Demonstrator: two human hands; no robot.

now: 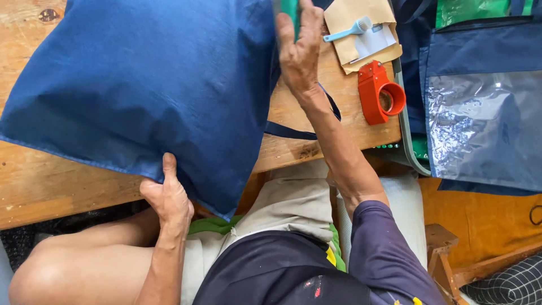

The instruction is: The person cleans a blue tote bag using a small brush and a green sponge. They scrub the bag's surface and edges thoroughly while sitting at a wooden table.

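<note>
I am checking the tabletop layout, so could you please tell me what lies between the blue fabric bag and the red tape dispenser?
In the head view, the right hand and wrist lie between the blue fabric bag and the red tape dispenser, over bare wooden table.

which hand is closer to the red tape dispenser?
Right. The right hand rests at the blue bag's top edge, just left of the red tape dispenser. The left hand grips the bag's lower edge, far off.
</note>
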